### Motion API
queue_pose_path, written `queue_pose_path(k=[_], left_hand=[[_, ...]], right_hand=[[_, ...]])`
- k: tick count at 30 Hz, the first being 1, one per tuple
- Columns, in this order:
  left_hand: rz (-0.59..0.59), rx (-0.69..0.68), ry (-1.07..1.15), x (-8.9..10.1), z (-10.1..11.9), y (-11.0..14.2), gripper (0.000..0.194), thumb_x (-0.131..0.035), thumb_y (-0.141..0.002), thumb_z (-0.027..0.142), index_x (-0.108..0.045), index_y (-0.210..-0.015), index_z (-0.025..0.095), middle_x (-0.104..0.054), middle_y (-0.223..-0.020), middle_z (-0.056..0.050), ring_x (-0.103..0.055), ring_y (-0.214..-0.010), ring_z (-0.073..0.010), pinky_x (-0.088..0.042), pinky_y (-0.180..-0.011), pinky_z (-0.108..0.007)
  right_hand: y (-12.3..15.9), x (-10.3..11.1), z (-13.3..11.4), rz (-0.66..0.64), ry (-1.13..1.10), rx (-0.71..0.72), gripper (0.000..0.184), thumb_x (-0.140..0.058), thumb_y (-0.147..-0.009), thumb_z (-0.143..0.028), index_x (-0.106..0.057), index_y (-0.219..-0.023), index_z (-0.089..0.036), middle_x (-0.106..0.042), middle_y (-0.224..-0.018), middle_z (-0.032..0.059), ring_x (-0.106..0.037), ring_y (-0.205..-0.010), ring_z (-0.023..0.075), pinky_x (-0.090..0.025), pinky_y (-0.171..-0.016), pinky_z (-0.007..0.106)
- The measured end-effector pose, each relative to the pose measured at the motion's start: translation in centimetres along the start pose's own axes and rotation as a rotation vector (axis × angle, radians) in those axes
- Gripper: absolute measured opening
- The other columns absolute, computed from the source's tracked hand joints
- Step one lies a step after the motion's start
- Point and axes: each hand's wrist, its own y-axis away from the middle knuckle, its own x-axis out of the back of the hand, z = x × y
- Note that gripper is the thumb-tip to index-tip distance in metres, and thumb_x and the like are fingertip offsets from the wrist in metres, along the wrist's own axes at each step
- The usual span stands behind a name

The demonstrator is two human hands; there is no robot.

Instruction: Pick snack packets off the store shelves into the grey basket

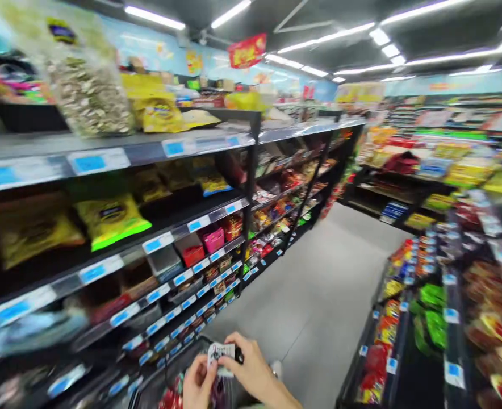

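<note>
Low in the view, my left hand (pixel 199 382) and my right hand (pixel 251 369) meet over a dark shopping basket (pixel 157 382). Both pinch a small white card or tag with black print (pixel 221 355). The left fingers curl on its lower left edge. My right hand wraps its right side, beside a small black part. Red packets (pixel 170 399) lie inside the basket under my hands.
A long black shelf unit (pixel 251 170) full of snack bags and blue price labels runs along my left. Lower racks of packets (pixel 430 307) stand on the right. A grey floor aisle (pixel 319 284) leads ahead between them. A red banner (pixel 246 50) hangs overhead.
</note>
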Motion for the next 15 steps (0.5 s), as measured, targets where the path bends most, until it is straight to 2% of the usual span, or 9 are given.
queue_pose_path(k=[1, 3, 5, 7, 9, 12, 15], left_hand=[[-0.050, 0.011, 0.019, 0.2, 0.2, 0.4, 0.040, -0.077, -0.064, 0.061, -0.069, -0.072, 0.022, -0.067, -0.072, -0.002, -0.064, -0.073, -0.0221, -0.055, -0.071, -0.031], [-0.054, 0.060, 0.143, 0.6, 0.1, 0.9, 0.038, -0.078, -0.069, 0.054, -0.070, -0.080, 0.019, -0.068, -0.080, -0.003, -0.064, -0.079, -0.0197, -0.053, -0.073, -0.027], [0.003, 0.180, 0.350, 0.7, -1.0, 1.0, 0.038, -0.081, -0.068, 0.050, -0.069, -0.084, 0.018, -0.067, -0.086, -0.004, -0.064, -0.080, -0.0186, -0.054, -0.072, -0.027], [0.136, 0.319, 0.558, 1.1, -2.9, 0.9, 0.037, -0.088, -0.060, 0.041, -0.066, -0.078, 0.017, -0.065, -0.079, -0.001, -0.064, -0.076, -0.0163, -0.055, -0.074, -0.028], [0.293, 0.415, 0.673, 1.8, -4.9, 0.7, 0.033, -0.090, -0.058, 0.030, -0.064, -0.073, 0.017, -0.063, -0.073, 0.000, -0.064, -0.071, -0.0140, -0.056, -0.078, -0.030], [0.453, 0.470, 0.682, 3.5, -7.0, 0.0, 0.026, -0.087, -0.063, 0.018, -0.061, -0.069, 0.017, -0.063, -0.069, 0.001, -0.065, -0.067, -0.0130, -0.056, -0.080, -0.031], [0.554, 0.466, 0.652, 5.4, -7.8, -2.0, 0.024, -0.083, -0.069, 0.012, -0.059, -0.067, 0.015, -0.063, -0.069, 0.000, -0.066, -0.069, -0.0130, -0.055, -0.081, -0.030]], right_hand=[[0.0, -0.7, 0.5, 0.002, -0.032, 0.005, 0.021, -0.070, -0.079, -0.033, -0.069, -0.097, -0.022, -0.071, -0.091, 0.0016, -0.063, -0.086, 0.0205, -0.048, -0.081, 0.030], [0.2, -2.1, 2.0, -0.032, -0.156, -0.037, 0.028, -0.068, -0.080, -0.037, -0.065, -0.101, -0.020, -0.070, -0.090, 0.0032, -0.063, -0.073, 0.0180, -0.052, -0.067, 0.028], [0.6, -3.2, 3.8, -0.074, -0.333, -0.151, 0.039, -0.073, -0.073, -0.042, -0.061, -0.103, -0.020, -0.068, -0.089, 0.0033, -0.062, -0.063, 0.0167, -0.050, -0.050, 0.025], [1.2, -3.8, 5.6, -0.076, -0.532, -0.316, 0.049, -0.080, -0.061, -0.041, -0.056, -0.098, -0.022, -0.067, -0.088, 0.0017, -0.065, -0.063, 0.0187, -0.049, -0.044, 0.024], [1.8, -3.9, 7.1, -0.054, -0.717, -0.522, 0.052, -0.083, -0.054, -0.036, -0.053, -0.094, -0.023, -0.068, -0.086, 0.0004, -0.071, -0.074, 0.0233, -0.053, -0.050, 0.026], [2.4, -3.2, 8.4, -0.037, -0.863, -0.789, 0.053, -0.084, -0.052, -0.027, -0.054, -0.095, -0.022, -0.072, -0.085, 0.0018, -0.073, -0.090, 0.0267, -0.058, -0.065, 0.029], [2.5, -2.1, 9.4, 0.026, -0.905, -0.847, 0.054, -0.089, -0.048, -0.025, -0.061, -0.093, -0.019, -0.074, -0.088, 0.0052, -0.073, -0.096, 0.0264, -0.060, -0.075, 0.029]])
